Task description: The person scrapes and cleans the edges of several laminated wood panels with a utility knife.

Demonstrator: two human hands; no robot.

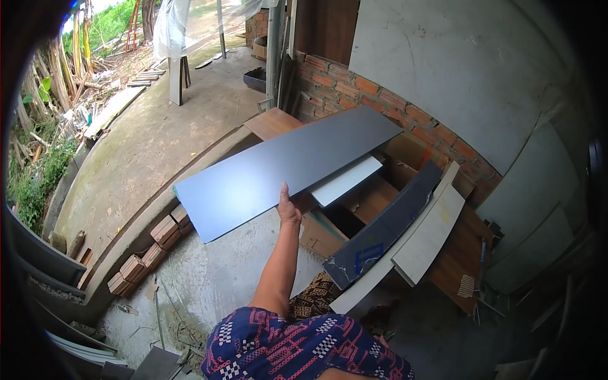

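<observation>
My left hand (289,208) grips the near long edge of a long grey board (297,155). Its thumb lies on the top face, and the other fingers are hidden underneath. The board slants across the view, with its left end out over a row of bricks. Below its right part lies a white panel (347,181), partly covered. Close to these is an open cardboard box (324,233). A dark narrow board (386,225) and pale boards (434,234) lie to the right of the box. My right hand cannot be made out beyond the patterned clothing.
Hollow bricks (152,254) line a low concrete ledge (209,149) at left. A brown wooden panel (459,259) lies at right, below a brick wall (437,136). A metal post (273,57) stands at the back, near a dark tray (255,79).
</observation>
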